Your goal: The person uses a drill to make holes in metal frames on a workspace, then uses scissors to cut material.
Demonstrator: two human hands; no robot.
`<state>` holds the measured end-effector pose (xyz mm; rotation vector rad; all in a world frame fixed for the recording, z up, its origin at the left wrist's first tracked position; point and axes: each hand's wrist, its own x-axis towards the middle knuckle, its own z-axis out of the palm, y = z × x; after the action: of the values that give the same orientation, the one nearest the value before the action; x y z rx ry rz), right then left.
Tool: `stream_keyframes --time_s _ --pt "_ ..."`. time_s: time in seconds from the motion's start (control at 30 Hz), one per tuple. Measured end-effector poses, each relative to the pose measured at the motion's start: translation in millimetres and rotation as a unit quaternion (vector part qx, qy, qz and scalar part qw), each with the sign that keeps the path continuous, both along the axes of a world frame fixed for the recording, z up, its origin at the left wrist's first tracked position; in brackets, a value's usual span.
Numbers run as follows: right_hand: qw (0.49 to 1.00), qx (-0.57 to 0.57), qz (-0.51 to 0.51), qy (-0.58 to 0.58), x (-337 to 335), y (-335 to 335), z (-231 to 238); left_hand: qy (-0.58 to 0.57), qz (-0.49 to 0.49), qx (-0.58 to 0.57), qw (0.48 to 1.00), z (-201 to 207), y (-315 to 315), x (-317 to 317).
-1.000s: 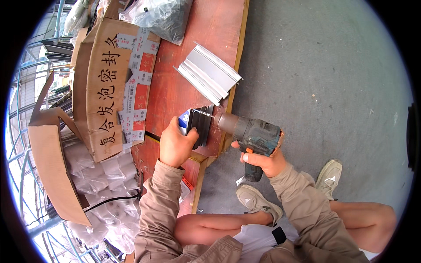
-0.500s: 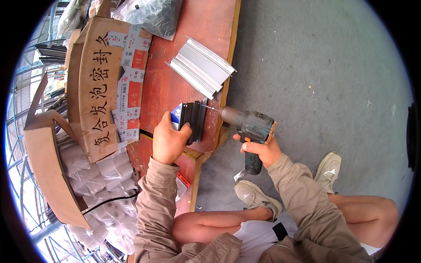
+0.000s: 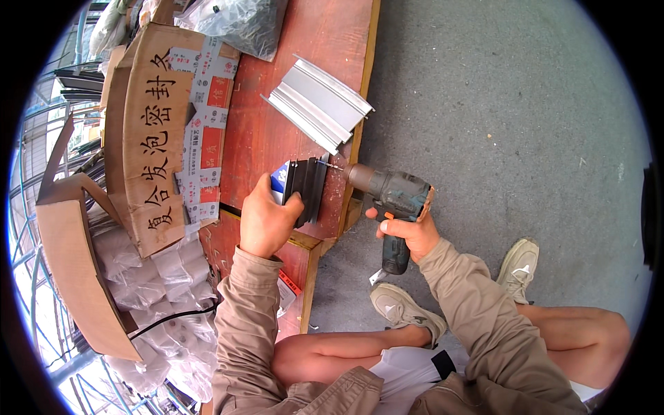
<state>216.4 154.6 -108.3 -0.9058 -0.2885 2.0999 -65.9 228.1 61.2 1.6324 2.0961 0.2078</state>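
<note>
My left hand [image 3: 266, 220] is closed around a short black ribbed profile piece [image 3: 311, 190], pressing it against the red bench top. A blue-and-white label or film [image 3: 279, 181] shows at its left side. In my right hand [image 3: 413, 234] is a dark cordless drill [image 3: 400, 197], gripped by its handle and pointing left. Its thin bit [image 3: 335, 166] reaches the upper right end of the black profile; whether the tip has entered the piece I cannot tell. Just beyond, a silver aluminium profile [image 3: 318, 104] lies flat on the bench.
The red wooden bench [image 3: 325, 34] ends in a pale edge along its right side, with grey floor [image 3: 498, 117] beyond. At left stand a large cardboard box [image 3: 155, 138] and plastic-wrapped white rolls [image 3: 183, 270]. A clear plastic bag [image 3: 242, 24] of dark parts sits at the far end.
The drill has shifted very slightly, its handle moving a little left. My left hand and the black profile stay almost where they were.
</note>
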Motion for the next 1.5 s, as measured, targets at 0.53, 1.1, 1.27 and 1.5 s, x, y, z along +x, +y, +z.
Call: stream_keyframes --time_s 0.53,1.1,1.27,1.5 --pt "0.999 0.016 0.032 -0.011 -1.0 -8.6 -9.3 -0.006 -0.029 -0.042 0.999 7.0 1.6 7.2" --pt "0.996 -0.075 0.007 0.051 -2.6 -27.1 -13.0 -0.095 -0.123 -0.013 0.988 48.2 45.7 -19.9" --pt "0.997 -0.056 0.013 0.045 3.0 -25.7 -13.4 0.056 -0.387 0.076 0.917 52.7 184.2 28.6" --pt "0.998 -0.067 0.011 0.011 7.6 -33.7 6.2 0.281 -0.538 -0.062 0.792 -23.3 213.1 59.5"
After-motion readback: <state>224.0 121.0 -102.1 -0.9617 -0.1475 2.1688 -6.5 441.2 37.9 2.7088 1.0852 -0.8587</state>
